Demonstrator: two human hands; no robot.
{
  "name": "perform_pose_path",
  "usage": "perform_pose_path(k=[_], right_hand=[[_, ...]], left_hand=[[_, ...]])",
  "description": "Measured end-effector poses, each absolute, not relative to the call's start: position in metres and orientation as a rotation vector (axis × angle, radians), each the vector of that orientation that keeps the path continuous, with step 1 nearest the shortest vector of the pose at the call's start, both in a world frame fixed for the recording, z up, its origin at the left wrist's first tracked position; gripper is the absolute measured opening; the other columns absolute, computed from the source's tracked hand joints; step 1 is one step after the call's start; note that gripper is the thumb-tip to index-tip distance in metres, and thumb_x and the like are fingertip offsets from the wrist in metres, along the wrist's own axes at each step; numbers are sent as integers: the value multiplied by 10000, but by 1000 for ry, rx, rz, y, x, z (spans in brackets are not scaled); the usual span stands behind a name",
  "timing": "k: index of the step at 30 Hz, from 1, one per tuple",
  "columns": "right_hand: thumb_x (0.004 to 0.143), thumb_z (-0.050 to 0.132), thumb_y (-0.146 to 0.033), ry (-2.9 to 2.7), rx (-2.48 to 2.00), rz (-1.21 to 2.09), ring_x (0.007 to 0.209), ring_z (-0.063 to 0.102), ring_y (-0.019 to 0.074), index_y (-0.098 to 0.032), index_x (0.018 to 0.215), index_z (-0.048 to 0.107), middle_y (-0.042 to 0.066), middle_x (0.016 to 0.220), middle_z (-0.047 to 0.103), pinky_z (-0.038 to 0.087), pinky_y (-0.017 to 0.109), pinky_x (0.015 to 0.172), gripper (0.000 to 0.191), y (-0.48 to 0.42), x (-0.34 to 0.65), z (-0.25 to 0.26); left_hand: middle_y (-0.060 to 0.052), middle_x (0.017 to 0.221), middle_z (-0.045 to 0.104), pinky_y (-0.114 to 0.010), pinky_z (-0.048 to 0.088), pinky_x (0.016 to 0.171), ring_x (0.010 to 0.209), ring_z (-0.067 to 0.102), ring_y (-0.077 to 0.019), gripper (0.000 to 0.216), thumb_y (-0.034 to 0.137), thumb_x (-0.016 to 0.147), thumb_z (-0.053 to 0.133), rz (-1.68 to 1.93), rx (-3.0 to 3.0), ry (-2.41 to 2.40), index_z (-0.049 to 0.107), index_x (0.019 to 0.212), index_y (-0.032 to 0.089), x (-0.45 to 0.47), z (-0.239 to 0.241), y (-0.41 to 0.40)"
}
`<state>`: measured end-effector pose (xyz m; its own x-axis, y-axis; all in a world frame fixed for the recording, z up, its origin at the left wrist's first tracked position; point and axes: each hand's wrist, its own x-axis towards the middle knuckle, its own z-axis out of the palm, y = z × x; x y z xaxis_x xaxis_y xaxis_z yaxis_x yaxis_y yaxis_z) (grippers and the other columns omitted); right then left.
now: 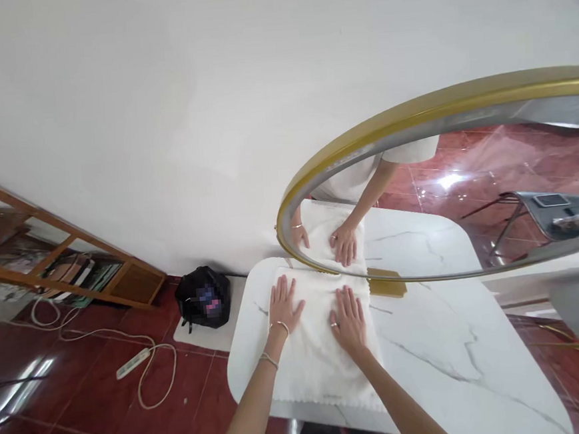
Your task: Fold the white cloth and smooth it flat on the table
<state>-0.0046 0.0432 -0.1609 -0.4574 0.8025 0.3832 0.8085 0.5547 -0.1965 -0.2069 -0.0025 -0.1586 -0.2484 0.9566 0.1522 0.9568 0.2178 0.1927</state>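
Note:
A white cloth [326, 368] with a scalloped edge lies spread over the left part of the white marble-patterned table [429, 340]. My left hand [284, 304] rests flat on its upper left area, fingers stretched out, with bracelets at the wrist. On the right side of the same cloth, my right hand [349, 319] is pressed down flat, a ring on one finger. Neither hand grasps anything. The round mirror [460, 90] with a gold frame stands just beyond the cloth and reflects both hands.
The mirror's gold base [387, 283] sits on the table by the cloth's right edge. A black bag [204, 297] is on the left, near the wall. A power strip [133, 364] with its cable lies on the red tiled floor. A wooden cabinet [129, 283] stands at far left.

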Motion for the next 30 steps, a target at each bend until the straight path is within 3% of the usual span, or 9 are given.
perform_pose_path(k=[7, 11, 16, 19, 21, 24, 27, 30], right_hand=[[852, 393, -177, -2447, -1142, 11, 1404, 174, 318, -40, 1484, 30, 204, 1532, 146, 297, 486, 1083, 742, 57, -74, -165], [837, 378, -185, -2476, -1149, 70, 1360, 277, 335, 39, 1452, 129, 254, 1451, 322, 285, 519, 1080, 700, 80, -105, -173], [821, 383, -175, -2494, -1169, 136, 1349, 277, 365, 53, 1423, 225, 268, 1434, 340, 254, 565, 1070, 663, 96, -139, -178], [832, 393, -161, -2591, -1041, 193, 1360, 265, 329, 15, 1410, 303, 229, 1450, 341, 230, 529, 1097, 611, 81, -148, -176], [852, 373, -133, -2664, -916, 236, 1332, 331, 267, -70, 1382, 403, 161, 1417, 425, 253, 461, 1104, 535, 58, -146, -171], [891, 396, -194, -2741, -744, 298, 1285, 401, 215, -192, 1333, 493, 80, 1357, 513, 276, 395, 1100, 452, 11, -128, -161], [882, 462, -492, -2819, -575, 453, 1396, 197, 308, -221, 1451, 305, 110, 1532, 223, 157, 522, 1125, 650, -33, -95, -150], [838, 443, -647, -2873, -496, 582, 1418, 74, 350, -276, 1490, 151, 110, 1563, 16, 76, 594, 1110, 805, -62, -62, -143]], left_hand=[[-101, 1552, 173, -459, 179, 1149, 1430, 154, -253, 589, 452, 918, 396, -380, -1776, -2568, 296, 1451, 222, -262, -151, 6], [-113, 1547, 191, -457, 179, 1149, 1426, 171, -257, 592, 445, 915, 412, -352, -1767, -2585, 310, 1446, 205, -284, -147, 31], [-121, 1533, 241, -459, 214, 1138, 1413, 212, -277, 574, 416, 918, 417, -330, -1722, -2676, 326, 1440, 195, -308, -147, 28], [-127, 1532, 243, -461, 262, 1121, 1406, 226, -293, 584, 431, 922, 399, -409, -1618, -2737, 317, 1443, 180, -314, -153, -6], [-117, 1535, 242, -469, 283, 1111, 1409, 216, -294, 572, 442, 928, 377, -494, -1550, -2722, 330, 1436, 183, -313, -158, -37], [-93, 1509, 311, -442, 317, 1097, 1394, 267, -266, 461, 376, 947, 351, -607, -1501, -2613, 452, 1364, 207, -297, -161, -88], [-61, 1416, 461, -382, 367, 1064, 1332, 385, -218, 398, 285, 949, 341, -626, -1569, -2527, 531, 1298, 255, -263, -159, -141], [-95, 1497, 336, -455, 327, 1079, 1377, 302, -268, 523, 321, 917, 409, -495, -1662, -2516, 348, 1430, 239, -219, -155, -188]])
